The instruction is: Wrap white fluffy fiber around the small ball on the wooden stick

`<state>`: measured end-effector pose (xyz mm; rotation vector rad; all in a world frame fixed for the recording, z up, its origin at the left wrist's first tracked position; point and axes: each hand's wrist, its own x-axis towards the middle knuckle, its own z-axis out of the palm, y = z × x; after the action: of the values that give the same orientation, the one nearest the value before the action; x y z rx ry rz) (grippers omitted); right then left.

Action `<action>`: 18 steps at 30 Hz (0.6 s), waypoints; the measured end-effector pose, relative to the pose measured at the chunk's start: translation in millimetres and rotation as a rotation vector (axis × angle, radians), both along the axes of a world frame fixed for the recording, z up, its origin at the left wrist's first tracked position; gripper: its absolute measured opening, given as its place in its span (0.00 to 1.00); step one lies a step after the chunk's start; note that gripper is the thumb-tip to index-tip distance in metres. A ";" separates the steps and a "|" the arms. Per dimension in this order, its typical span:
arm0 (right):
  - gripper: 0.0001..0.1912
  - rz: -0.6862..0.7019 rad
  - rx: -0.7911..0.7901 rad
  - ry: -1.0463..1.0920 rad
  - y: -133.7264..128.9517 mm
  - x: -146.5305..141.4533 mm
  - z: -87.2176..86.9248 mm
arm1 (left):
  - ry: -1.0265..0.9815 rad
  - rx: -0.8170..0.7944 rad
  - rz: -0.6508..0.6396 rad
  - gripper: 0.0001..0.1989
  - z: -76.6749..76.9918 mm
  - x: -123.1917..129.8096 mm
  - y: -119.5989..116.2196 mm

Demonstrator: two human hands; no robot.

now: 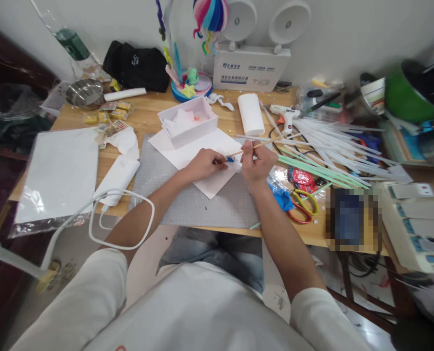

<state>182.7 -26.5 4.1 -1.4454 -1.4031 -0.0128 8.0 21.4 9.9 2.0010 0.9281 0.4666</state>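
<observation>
My right hand (258, 160) is closed round a thin wooden stick (266, 143), whose tip points left toward my other hand. Beside that tip is a small dark blue piece (230, 159), too small to make out clearly. My left hand (207, 165) has its fingers pinched together right next to the blue piece; whether they grip it I cannot tell. Both hands are over white paper sheets (209, 187) on a grey cutting mat (187, 209). Just behind them stands an open white box (193, 134) with crumpled white tissue (180, 121) inside.
A white paper roll (251, 114) and a glue gun (286, 117) stand behind my right hand. White strips (334, 144), green strips (323, 170) and scissors (305, 207) lie to the right. A power bank (118, 180) with a looped white cable (153, 214) is near my left arm.
</observation>
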 end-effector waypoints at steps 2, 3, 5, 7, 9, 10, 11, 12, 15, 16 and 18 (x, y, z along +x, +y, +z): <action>0.27 -0.003 -0.007 -0.004 0.1 0.0 -0.5 | -0.016 0.050 0.040 0.06 -5.8 3.9 1.2; 0.27 -0.006 -0.009 -0.008 0.1 0.0 -0.5 | -0.019 0.084 0.057 0.06 -8.9 6.4 1.8; 0.27 -0.014 -0.012 -0.011 -0.1 -0.1 -0.1 | -0.013 0.154 0.085 0.06 -14.6 12.0 2.9; 0.27 -0.019 -0.007 -0.010 -0.1 -0.2 0.5 | 0.001 0.194 0.107 0.05 -18.8 17.1 3.2; 0.27 -0.023 -0.002 -0.010 0.1 -0.3 0.9 | 0.008 0.196 0.128 0.06 -20.2 20.3 2.4; 0.27 -0.025 -0.002 -0.011 0.3 -0.3 1.0 | 0.007 0.189 0.134 0.06 -19.7 20.6 1.6; 0.28 -0.028 -0.003 -0.013 0.5 -0.2 0.9 | 0.006 0.179 0.140 0.06 -18.2 20.1 0.7; 0.28 -0.030 -0.006 -0.014 0.8 -0.1 0.7 | 0.005 0.162 0.142 0.06 -15.9 18.5 -0.2; 0.27 -0.031 -0.009 -0.009 2.1 0.5 -0.7 | -0.004 0.067 0.121 0.08 -4.7 8.5 -1.4; 0.27 -0.030 -0.006 -0.006 2.6 0.8 -1.2 | -0.006 0.032 0.100 0.08 -0.3 3.9 -0.9; 0.27 -0.029 -0.004 -0.001 3.5 1.4 -2.1 | -0.007 -0.044 0.039 0.10 8.1 -5.6 1.5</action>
<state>184.1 -23.0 2.0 -1.4689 -1.3840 -0.0291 2.4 22.8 18.0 1.9436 0.9662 0.4710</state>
